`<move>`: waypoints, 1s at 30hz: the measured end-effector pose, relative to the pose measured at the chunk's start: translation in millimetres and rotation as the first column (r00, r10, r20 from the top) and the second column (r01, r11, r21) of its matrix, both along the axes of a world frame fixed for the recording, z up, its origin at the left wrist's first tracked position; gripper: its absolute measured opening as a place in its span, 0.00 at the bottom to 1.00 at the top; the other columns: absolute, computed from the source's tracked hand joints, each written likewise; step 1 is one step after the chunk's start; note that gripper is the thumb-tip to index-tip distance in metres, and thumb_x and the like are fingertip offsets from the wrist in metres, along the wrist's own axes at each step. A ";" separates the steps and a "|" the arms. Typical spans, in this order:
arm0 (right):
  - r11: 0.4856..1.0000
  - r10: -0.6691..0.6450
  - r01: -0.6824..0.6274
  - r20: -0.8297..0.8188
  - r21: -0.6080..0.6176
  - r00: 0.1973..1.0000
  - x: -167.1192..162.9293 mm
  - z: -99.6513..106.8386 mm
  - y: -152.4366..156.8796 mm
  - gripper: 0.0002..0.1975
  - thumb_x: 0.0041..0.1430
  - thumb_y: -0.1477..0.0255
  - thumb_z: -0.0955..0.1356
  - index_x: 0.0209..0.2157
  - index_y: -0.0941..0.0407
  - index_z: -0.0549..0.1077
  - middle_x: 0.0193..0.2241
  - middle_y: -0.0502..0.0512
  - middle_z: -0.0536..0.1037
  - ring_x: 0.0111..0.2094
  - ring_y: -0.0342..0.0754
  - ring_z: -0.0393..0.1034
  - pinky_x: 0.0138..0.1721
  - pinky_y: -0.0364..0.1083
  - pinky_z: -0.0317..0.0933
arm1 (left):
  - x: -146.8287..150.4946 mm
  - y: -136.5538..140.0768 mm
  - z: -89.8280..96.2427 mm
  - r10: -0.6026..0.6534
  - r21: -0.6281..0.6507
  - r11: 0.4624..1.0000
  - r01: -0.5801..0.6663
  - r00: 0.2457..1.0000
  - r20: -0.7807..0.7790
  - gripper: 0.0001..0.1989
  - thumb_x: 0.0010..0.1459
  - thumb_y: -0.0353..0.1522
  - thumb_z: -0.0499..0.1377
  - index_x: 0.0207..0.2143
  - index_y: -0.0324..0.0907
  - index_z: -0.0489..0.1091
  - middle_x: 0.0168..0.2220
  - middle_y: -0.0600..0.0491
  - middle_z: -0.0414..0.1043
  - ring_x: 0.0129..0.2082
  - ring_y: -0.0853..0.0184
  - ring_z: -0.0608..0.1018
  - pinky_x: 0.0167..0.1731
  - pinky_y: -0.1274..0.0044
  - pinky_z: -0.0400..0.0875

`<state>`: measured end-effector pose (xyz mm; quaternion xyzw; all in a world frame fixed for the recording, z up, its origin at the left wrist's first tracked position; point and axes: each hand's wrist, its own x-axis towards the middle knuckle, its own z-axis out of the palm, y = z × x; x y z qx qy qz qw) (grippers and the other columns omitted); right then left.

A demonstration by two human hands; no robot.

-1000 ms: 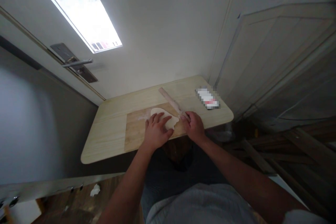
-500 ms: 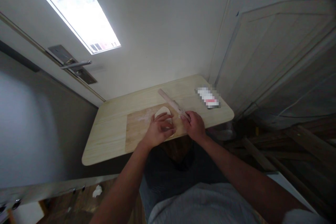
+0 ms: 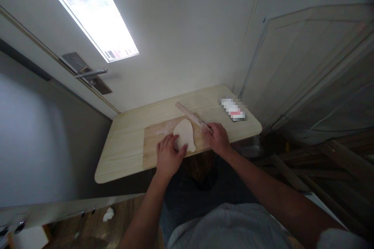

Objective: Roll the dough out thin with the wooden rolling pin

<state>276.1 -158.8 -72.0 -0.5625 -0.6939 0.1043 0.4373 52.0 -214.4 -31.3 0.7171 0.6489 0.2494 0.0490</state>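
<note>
A flat, pale piece of dough (image 3: 184,132) lies on a wooden board (image 3: 150,146), rounded at the far side and tapering to a small tip near the front. My left hand (image 3: 170,151) rests at the dough's left and near edge, thumb and fingers apart, fingertips touching it. My right hand (image 3: 217,138) is closed round the near end of a wooden rolling pin (image 3: 189,114). The pin points away to the far left, just right of the dough, and looks dusted with flour.
The board lies on a light wooden table (image 3: 122,144) against a door with a metal handle (image 3: 92,73). A phone-like object (image 3: 233,109), blurred by pixels, lies at the table's right. Crumpled white paper (image 3: 108,214) is on the floor at left.
My left hand has moved left and nearer me off the middle of the dough, so more of it shows. My right hand keeps the rolling pin in nearly the same place.
</note>
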 end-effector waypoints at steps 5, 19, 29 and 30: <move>0.997 0.073 -0.076 0.089 0.029 0.993 -16.7 9.2 -4.5 0.16 0.66 0.59 0.64 0.42 0.57 0.74 0.41 0.61 0.78 0.47 0.57 0.67 0.52 0.55 0.60 | -0.4 -2.9 4.6 0.020 0.010 1.000 -0.020 0.998 0.057 0.17 0.60 0.41 0.61 0.49 0.43 0.73 0.52 0.45 0.76 0.55 0.54 0.74 0.57 0.59 0.63; 0.994 0.109 -0.110 0.099 0.003 0.989 -34.2 1.2 -2.9 0.15 0.66 0.60 0.64 0.42 0.57 0.74 0.42 0.60 0.78 0.46 0.55 0.67 0.51 0.53 0.59 | 1.9 -21.9 -7.0 -0.004 0.118 0.993 -0.032 0.956 0.294 0.10 0.59 0.38 0.61 0.42 0.46 0.76 0.47 0.49 0.78 0.53 0.56 0.74 0.57 0.58 0.64; 0.972 0.233 -0.220 0.246 -0.081 0.941 -29.1 28.7 12.0 0.16 0.65 0.57 0.66 0.45 0.53 0.75 0.44 0.58 0.78 0.48 0.55 0.67 0.53 0.53 0.57 | -9.8 -11.9 -3.5 -0.057 0.132 0.991 0.016 0.948 0.313 0.10 0.63 0.39 0.58 0.40 0.47 0.77 0.45 0.50 0.79 0.51 0.59 0.76 0.56 0.61 0.68; 0.966 0.258 -0.243 0.261 -0.090 0.930 -29.3 30.2 11.7 0.16 0.64 0.57 0.67 0.45 0.53 0.75 0.45 0.58 0.77 0.49 0.55 0.66 0.53 0.54 0.56 | -12.7 -7.0 -1.0 -0.035 0.162 0.987 -0.016 0.950 0.309 0.10 0.63 0.39 0.58 0.40 0.46 0.76 0.45 0.50 0.78 0.51 0.59 0.76 0.56 0.62 0.69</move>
